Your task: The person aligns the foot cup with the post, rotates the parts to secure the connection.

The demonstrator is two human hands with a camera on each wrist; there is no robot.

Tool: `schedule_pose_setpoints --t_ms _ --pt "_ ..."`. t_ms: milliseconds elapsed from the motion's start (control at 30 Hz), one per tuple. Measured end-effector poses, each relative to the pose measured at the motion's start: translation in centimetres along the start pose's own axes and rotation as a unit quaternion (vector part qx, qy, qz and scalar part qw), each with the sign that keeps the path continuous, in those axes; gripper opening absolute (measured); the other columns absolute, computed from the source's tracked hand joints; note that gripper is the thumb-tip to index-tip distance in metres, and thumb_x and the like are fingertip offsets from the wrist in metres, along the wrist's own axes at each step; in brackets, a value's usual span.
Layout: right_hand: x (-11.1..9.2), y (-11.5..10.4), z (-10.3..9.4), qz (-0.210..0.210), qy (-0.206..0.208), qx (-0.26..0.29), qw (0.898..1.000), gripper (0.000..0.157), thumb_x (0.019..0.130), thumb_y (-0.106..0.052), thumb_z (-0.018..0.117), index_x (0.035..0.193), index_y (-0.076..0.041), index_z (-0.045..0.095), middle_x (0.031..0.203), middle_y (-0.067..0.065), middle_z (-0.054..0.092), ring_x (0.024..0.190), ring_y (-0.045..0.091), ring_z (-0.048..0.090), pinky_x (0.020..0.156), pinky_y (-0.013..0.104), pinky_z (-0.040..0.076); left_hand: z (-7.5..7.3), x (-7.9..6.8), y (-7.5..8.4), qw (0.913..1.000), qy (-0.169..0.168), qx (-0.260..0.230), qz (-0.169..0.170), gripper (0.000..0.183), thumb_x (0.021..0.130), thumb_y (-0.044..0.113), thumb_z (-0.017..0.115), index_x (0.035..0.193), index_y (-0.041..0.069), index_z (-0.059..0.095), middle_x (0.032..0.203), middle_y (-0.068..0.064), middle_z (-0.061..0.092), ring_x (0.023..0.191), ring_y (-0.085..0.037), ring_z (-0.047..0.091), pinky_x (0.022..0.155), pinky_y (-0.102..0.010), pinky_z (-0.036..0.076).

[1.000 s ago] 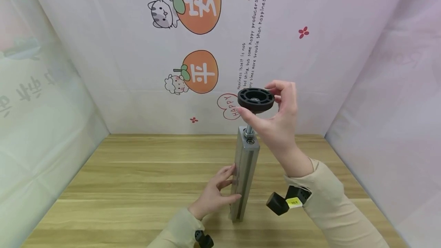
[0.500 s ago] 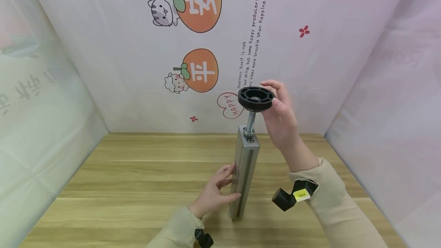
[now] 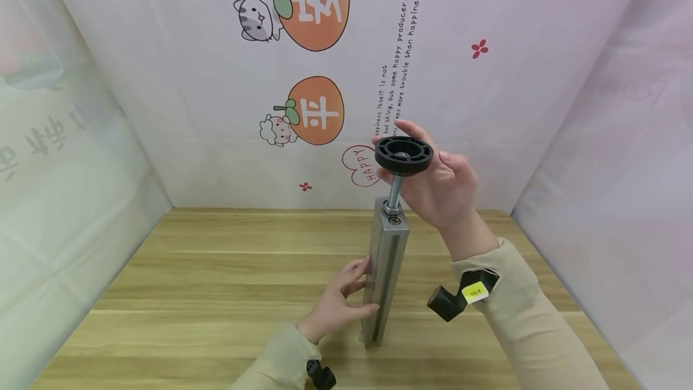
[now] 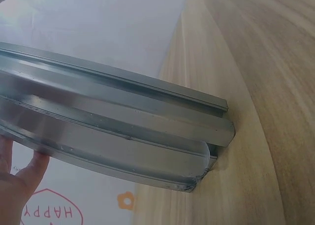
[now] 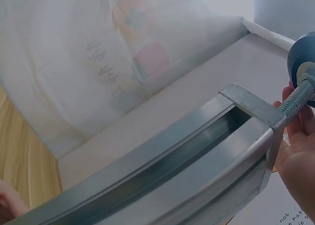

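Observation:
A grooved aluminium profile (image 3: 385, 275) stands upright, its lower end at the wooden tabletop. From its capped top rises a threaded rod (image 3: 396, 190) with a nut (image 3: 391, 208) at the base, carrying a round black levelling foot (image 3: 404, 165). My left hand (image 3: 332, 310) grips the profile low down from the left, thumb on the near side and fingers on the far side. Behind the foot, my right hand (image 3: 441, 194) reaches left with loosely extended fingers, partly hidden by it. The right thumb (image 3: 457, 162) stands off to the right of the rim.
Under the profile lies the wooden tabletop (image 3: 206, 294). White printed cloth (image 3: 216, 89) rises behind it and at both sides. Small black cameras (image 3: 446, 304) stick out from both wrists. In the right wrist view, a recessed slot (image 5: 162, 171) runs along the profile.
My right thumb has come off the foot's near rim. The right hand has turned palm toward me, and its fingers have moved left behind the foot. The left hand and profile stay put.

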State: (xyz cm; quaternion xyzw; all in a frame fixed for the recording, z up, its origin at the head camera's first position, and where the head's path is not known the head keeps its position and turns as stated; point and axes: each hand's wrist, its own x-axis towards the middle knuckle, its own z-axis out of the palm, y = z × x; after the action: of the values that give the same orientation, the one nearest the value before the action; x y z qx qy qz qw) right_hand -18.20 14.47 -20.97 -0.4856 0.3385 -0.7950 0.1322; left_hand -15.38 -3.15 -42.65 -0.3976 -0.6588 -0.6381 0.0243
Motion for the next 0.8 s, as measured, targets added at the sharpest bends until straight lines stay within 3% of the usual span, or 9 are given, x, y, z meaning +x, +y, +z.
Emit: schedule_pose_setpoints --t_ms 333,800 --pt "-0.04 0.11 -0.02 -0.003 -0.023 0.044 0.999 0.050 0.085 -0.017 0.042 0.134 -0.010 0.045 0.132 0.015 0.044 0.114 0.023 0.047 0.099 0.033 0.037 0.08 -0.07 0.21 1.0000 -0.003 0.000 0.000 0.081 0.081 -0.002 0.070 0.148 0.012 0.028 0.142 -0.023 0.036 0.126 -0.008 0.041 0.103 -0.043 0.045" --pt "-0.11 0.01 0.14 -0.011 -0.009 -0.016 1.000 0.042 0.086 -0.016 0.045 0.128 -0.011 0.048 0.131 0.014 0.045 0.113 0.024 0.045 0.096 0.030 0.040 0.15 -0.06 0.06 0.9999 -0.001 0.000 0.013 0.082 0.081 -0.004 0.069 0.149 0.016 0.028 0.141 -0.023 0.036 0.125 -0.005 0.041 0.102 -0.042 0.046"
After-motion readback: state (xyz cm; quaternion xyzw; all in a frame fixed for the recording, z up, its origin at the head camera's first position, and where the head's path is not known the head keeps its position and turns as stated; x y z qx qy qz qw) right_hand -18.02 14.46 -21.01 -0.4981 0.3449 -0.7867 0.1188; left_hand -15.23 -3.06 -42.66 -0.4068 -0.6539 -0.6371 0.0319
